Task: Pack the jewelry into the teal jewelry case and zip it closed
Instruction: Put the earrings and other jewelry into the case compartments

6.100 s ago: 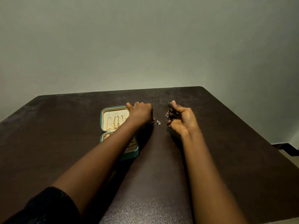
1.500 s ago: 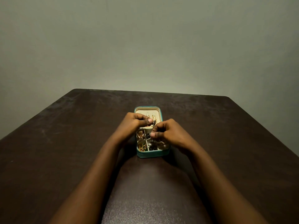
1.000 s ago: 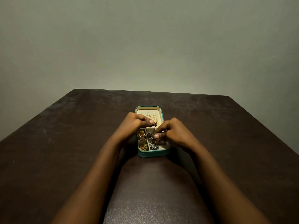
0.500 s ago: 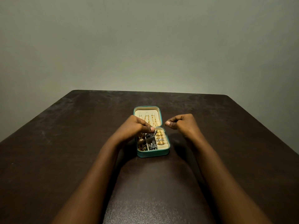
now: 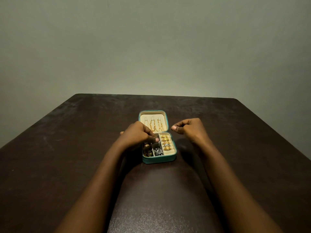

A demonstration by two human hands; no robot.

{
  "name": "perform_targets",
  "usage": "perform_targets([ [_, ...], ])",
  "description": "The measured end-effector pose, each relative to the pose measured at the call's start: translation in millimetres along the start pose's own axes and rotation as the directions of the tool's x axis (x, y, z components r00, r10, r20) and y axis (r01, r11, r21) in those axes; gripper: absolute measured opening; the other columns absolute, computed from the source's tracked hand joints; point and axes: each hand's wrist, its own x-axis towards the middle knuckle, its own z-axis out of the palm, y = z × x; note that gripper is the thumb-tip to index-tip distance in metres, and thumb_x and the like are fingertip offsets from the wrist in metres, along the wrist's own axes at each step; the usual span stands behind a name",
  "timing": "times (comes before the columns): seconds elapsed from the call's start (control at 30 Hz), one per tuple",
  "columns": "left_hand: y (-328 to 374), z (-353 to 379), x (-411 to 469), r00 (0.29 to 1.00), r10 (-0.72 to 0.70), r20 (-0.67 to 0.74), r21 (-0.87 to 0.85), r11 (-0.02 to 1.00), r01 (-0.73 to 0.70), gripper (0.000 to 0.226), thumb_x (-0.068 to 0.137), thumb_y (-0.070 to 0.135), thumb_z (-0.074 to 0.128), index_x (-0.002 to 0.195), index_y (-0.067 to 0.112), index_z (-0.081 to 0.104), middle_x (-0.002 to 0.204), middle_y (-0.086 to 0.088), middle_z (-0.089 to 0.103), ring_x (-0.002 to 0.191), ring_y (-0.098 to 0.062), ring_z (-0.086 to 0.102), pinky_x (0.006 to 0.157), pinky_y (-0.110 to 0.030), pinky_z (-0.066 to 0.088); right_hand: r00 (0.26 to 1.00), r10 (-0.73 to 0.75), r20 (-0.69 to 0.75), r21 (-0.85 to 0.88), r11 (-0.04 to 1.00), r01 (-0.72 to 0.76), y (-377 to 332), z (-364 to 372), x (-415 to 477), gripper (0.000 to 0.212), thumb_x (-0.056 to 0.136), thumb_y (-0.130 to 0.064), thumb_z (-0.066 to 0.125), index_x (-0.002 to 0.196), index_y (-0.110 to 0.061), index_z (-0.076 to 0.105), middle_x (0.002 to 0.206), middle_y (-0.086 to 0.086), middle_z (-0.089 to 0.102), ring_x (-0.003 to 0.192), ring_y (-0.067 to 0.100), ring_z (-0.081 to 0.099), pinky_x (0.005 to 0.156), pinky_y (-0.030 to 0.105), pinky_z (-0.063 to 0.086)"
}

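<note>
Case (image 5: 159, 159) sits open mid-table (image 5: 67, 148), lid (image 5: 165, 117) laid back flat. Gold chains (image 5: 154, 126) hang in the lid. Rings (image 5: 165, 142) fill the base's right-hand slot, silver bits (image 5: 157, 151) the middle pocket, gold bits (image 5: 146, 149) the left one. Left hand (image 5: 137, 134) hovers over the base's far left corner, fingers curled, apparently pinching a small silver piece (image 5: 158, 143); too tiny to be sure. Right hand (image 5: 190, 128) hangs just right of the lid in a loose fist, holding nothing.
</note>
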Motion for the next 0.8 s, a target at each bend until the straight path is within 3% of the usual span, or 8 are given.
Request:
perform_targets([
  [0.1, -0.4, 0.5, 0.5, 1.0, -0.001, -0.018, 0.089, 0.996, 0.003, 0.012, 0.073, 0.026, 0.078, 0.062, 0.027, 0.072, 0.075, 0.02, 0.065, 0.101, -0.008, 0.055, 0.096, -0.037, 0.034, 1.0, 0.005, 0.006, 0.001, 1.0, -0.005, -0.9, 0.3, -0.4, 0.018, 0.085, -0.001, 0.061, 0.1, 0.003, 0.069, 0.102, 0.015, 0.069, 0.071, 0.0, 0.052, 0.057, 0.009, 0.036],
  [0.23, -3.5, -1.5, 1.2, 0.999, 0.021, 0.038, 0.078, 0.997, -0.024, 0.009, 0.063, 0.027, 0.084, 0.064, 0.03, 0.075, 0.074, 0.021, 0.066, 0.097, -0.005, 0.056, 0.103, -0.052, 0.034, 1.0, 0.002, 0.01, -0.004, 1.0, -0.002, -1.0, 1.5, -0.9, 0.017, 0.084, -0.001, 0.062, 0.098, 0.003, 0.07, 0.102, 0.016, 0.069, 0.07, 0.0, 0.052, 0.058, 0.009, 0.037],
  [0.4, -3.5, -1.5, -0.5, 0.993, 0.038, 0.114, 0.098, 0.994, -0.049, 0.016, 0.061, 0.025, 0.085, 0.063, 0.037, 0.075, 0.078, 0.023, 0.062, 0.097, -0.003, 0.053, 0.106, -0.056, 0.03, 1.0, 0.003, 0.017, -0.016, 1.0, -0.003, -1.3, 1.5, -1.1, 0.017, 0.084, -0.001, 0.063, 0.099, 0.003, 0.07, 0.102, 0.015, 0.069, 0.071, 0.001, 0.052, 0.059, 0.009, 0.038],
  [0.53, -4.3, -1.3, 1.6, 0.992, 0.065, 0.109, 0.065, 0.995, -0.072, 0.012, 0.066, 0.022, 0.082, 0.069, 0.032, 0.075, 0.082, 0.017, 0.061, 0.095, -0.007, 0.054, 0.103, -0.052, 0.035, 1.0, 0.006, 0.025, -0.016, 1.0, -0.005, -1.2, 2.0, -1.0, 0.017, 0.085, -0.002, 0.062, 0.099, 0.003, 0.069, 0.102, 0.015, 0.069, 0.07, -0.001, 0.052, 0.056, 0.009, 0.037],
  [0.67, -1.0, 4.4, 0.0, 0.994, 0.059, 0.092, -0.016, 0.998, -0.058, 0.003, 0.076, 0.01, 0.075, 0.073, 0.01, 0.075, 0.08, 0.014, 0.059, 0.089, -0.008, 0.055, 0.1, -0.036, 0.044, 1.0, -0.002, 0.023, -0.01, 1.0, 0.002, -0.9, 3.3, -1.6, 0.016, 0.084, -0.002, 0.063, 0.098, 0.004, 0.07, 0.101, 0.015, 0.069, 0.069, -0.001, 0.052, 0.057, 0.01, 0.037],
  [0.8, -3.1, 7.2, 1.0, 0.994, 0.062, 0.093, -0.064, 0.996, -0.056, 0.021, 0.079, 0.013, 0.072, 0.06, 0.023, 0.073, 0.075, 0.017, 0.063, 0.094, -0.008, 0.054, 0.109, -0.045, 0.035, 1.0, -0.001, 0.031, -0.01, 1.0, 0.001, 0.0, 3.4, -2.1, 0.016, 0.084, -0.002, 0.062, 0.097, 0.004, 0.069, 0.101, 0.015, 0.069, 0.071, -0.001, 0.053, 0.057, 0.01, 0.037],
])
